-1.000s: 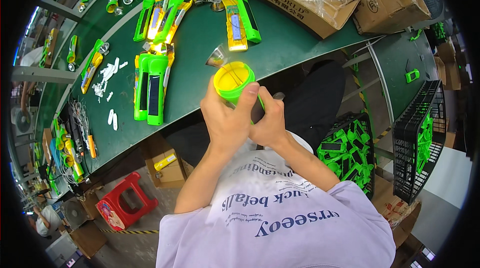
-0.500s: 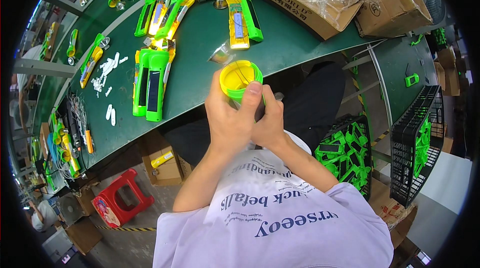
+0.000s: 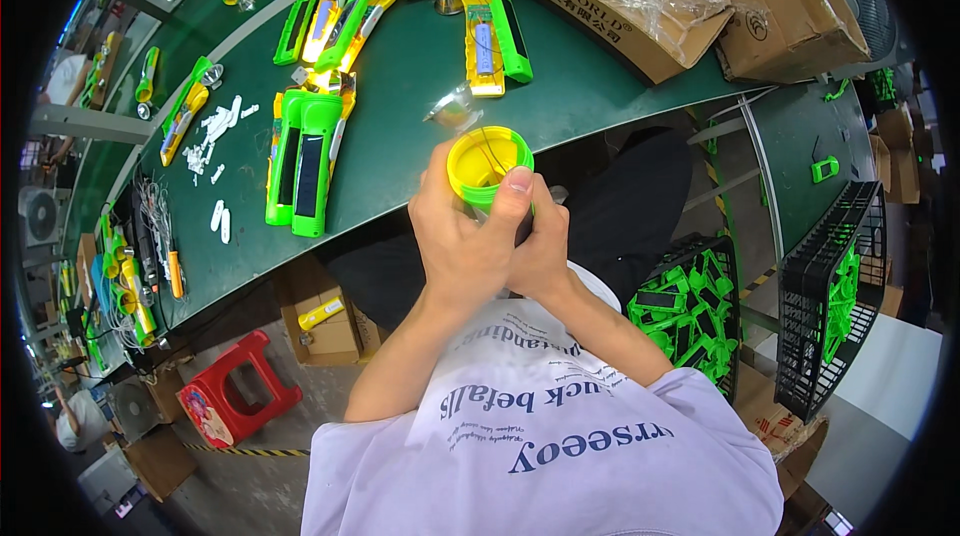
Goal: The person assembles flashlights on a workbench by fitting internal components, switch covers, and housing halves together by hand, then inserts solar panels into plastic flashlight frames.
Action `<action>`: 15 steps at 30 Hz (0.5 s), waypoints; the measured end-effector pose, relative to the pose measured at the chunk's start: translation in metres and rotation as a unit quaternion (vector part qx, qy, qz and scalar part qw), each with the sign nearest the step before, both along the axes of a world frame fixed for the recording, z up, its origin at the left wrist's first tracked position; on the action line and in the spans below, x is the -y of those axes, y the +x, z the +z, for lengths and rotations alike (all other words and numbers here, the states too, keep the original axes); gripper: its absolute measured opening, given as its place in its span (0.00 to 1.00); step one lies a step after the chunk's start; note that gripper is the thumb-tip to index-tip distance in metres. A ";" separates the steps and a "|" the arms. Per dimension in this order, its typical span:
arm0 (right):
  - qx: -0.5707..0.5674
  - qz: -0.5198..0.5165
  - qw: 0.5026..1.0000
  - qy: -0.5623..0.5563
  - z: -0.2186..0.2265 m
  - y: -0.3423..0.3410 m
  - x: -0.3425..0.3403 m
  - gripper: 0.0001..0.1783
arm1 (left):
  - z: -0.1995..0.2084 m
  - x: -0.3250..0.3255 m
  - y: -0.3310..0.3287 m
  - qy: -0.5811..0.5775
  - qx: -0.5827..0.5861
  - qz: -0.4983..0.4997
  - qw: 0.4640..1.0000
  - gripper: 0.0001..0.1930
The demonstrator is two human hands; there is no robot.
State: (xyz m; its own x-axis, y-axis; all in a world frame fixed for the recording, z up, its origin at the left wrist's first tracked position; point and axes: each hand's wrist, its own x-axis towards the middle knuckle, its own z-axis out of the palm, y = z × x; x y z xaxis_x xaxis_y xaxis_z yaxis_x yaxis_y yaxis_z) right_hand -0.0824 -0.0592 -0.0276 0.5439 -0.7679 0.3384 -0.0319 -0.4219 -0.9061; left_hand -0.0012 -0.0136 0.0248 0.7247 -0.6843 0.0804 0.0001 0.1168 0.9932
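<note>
A: What is in the hands?

B: A round yellow-and-green plastic torch head (image 3: pixel 488 166), hollow, with its open mouth turned up to the camera. It is held in the air just off the near edge of the green table (image 3: pixel 400 126). The left hand (image 3: pixel 465 241) is wrapped around its lower part, the thumb pressed on the rim at 4 o'clock. The right hand (image 3: pixel 540 251) is just behind the left one, touching it, its fingers folded on something under the head.

A: How far is the work?

B: I judge it is in the middle. The head is only a shell with thin wires inside; a clear reflector cup (image 3: pixel 452 108) lies on the table at 11 o'clock from the head, not yet fitted. At 9 o'clock from it lie green torch bodies with dark panels (image 3: pixel 303 158), and at 12 o'clock a yellow and a green half (image 3: pixel 493 31), still open.

A: What is not clear?

B: The lower part of the head is covered by the hands, so I cannot tell what the right hand is holding. The wires inside are too thin to follow.
</note>
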 end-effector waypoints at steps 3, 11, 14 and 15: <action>0.008 0.002 1.000 -0.001 -0.001 0.001 0.000 0.25 | -0.004 0.000 0.005 0.037 0.081 -0.004 0.996 0.23; -0.010 -0.017 0.999 0.025 0.005 0.001 -0.001 0.27 | 0.004 0.001 0.008 0.012 0.023 -0.087 0.996 0.24; -0.032 -0.015 0.998 0.055 0.010 0.000 -0.001 0.26 | 0.004 0.000 0.010 0.006 0.032 -0.098 0.995 0.26; -0.033 -0.014 0.998 0.056 0.012 -0.001 -0.002 0.26 | 0.004 0.000 0.011 0.010 0.041 -0.097 0.994 0.27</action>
State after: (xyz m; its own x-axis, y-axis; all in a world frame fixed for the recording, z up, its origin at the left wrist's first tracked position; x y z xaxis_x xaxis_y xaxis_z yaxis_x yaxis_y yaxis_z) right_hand -0.0830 -0.0573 -0.0156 0.5399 -0.8139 0.2146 -0.1026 -0.3167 -0.9430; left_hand 0.0095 -0.0141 0.0293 0.5699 -0.8130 0.1195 -0.0603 0.1037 0.9928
